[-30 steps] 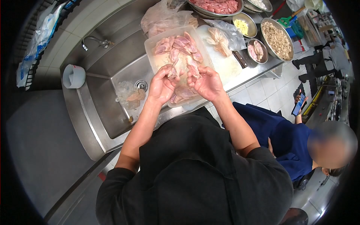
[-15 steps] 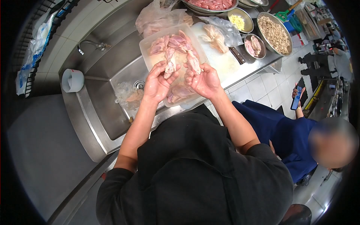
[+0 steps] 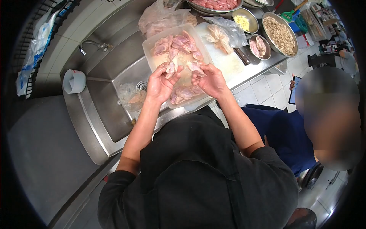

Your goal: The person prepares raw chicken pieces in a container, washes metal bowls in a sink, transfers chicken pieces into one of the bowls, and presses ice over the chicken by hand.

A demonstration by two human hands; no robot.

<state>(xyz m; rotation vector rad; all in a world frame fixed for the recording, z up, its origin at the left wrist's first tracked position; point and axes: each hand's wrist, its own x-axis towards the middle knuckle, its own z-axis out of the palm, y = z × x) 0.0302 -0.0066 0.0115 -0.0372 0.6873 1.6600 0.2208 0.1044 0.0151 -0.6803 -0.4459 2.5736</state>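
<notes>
My left hand (image 3: 160, 84) is closed on a piece of raw chicken (image 3: 170, 71), its fingers at the piece's lower end. A second piece of raw chicken (image 3: 195, 68) is gripped in my right hand (image 3: 212, 82), a little way to the right. Both pieces are over a translucent plastic tub (image 3: 207, 51) set across the sink's right edge. Inside the tub, more raw chicken (image 3: 184, 44) lies at the far end, and another pink clump (image 3: 186, 94) rests near my wrists. Pale cloudy liquid shows between them.
To the left is a steel sink (image 3: 105, 103) with a faucet (image 3: 93, 46) and plastic wrap (image 3: 131, 95). On the right are a white cutting board (image 3: 228, 70), a knife (image 3: 242, 56) and several metal bowls, one holding minced meat (image 3: 280, 34). A person in blue (image 3: 282, 133) stands close by, holding a phone.
My right hand has shifted slightly down with its chicken, which now lies more tilted. My left hand has barely moved. The person on the right has leaned nearer, their phone shifted left.
</notes>
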